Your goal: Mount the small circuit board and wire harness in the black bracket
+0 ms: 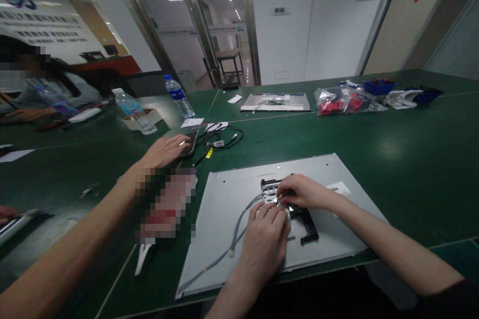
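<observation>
A flat grey-white display panel (217, 209) lies back side up on the table before me. Near its middle sits a black and silver bracket (309, 227) with small parts. My left hand (265, 234) rests over the bracket's near left side, fingers bent and close together, hiding what is under the fingertips. Coming in from the right, my right hand (305, 192) has its fingers pinched down at the bracket's upper part, and what they grip is hidden. Beside my left hand a grey cable (235, 239) with a small white plug runs across the panel.
Another person's hand (166, 152) touches a phone (190, 142) at left. Close by are a black cable (239, 134) and a blurred pinkish item (168, 204). Farther back stand water bottles (179, 97), a second panel (277, 102), plastic bags (344, 99) and blue bins (379, 87).
</observation>
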Tool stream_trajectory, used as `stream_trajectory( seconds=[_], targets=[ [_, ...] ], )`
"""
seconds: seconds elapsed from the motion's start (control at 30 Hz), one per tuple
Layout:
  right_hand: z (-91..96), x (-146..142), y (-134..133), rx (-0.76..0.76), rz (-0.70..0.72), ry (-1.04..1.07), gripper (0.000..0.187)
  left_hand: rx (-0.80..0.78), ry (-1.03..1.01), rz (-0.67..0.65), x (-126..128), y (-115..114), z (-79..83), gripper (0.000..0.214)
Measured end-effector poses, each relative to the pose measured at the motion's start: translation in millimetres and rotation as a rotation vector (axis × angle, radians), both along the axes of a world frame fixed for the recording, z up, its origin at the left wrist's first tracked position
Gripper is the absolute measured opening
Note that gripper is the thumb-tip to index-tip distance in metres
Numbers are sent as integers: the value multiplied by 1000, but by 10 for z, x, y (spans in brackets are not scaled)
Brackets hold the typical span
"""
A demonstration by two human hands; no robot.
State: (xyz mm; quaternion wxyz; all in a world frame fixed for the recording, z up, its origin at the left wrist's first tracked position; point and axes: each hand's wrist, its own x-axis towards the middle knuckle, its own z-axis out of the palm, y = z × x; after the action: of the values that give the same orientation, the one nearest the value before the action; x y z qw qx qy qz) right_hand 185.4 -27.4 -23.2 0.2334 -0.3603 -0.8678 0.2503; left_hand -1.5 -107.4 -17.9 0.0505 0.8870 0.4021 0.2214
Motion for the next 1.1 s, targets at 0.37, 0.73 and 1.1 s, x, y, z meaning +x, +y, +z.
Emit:
stream_trajectory(
  seconds=[0.37,0.73,1.1],
  targets=[
    [-37,-35,47,-2,-46,-27,10,24,-1,-8,-4,0,4,15],
    [41,-29,-11,36,-18,24,12,-5,-4,-4,-25,-18,8,14],
    [-34,-1,25,14,87,9,17,-27,10,-1,-36,-19,17,13]
  ],
)
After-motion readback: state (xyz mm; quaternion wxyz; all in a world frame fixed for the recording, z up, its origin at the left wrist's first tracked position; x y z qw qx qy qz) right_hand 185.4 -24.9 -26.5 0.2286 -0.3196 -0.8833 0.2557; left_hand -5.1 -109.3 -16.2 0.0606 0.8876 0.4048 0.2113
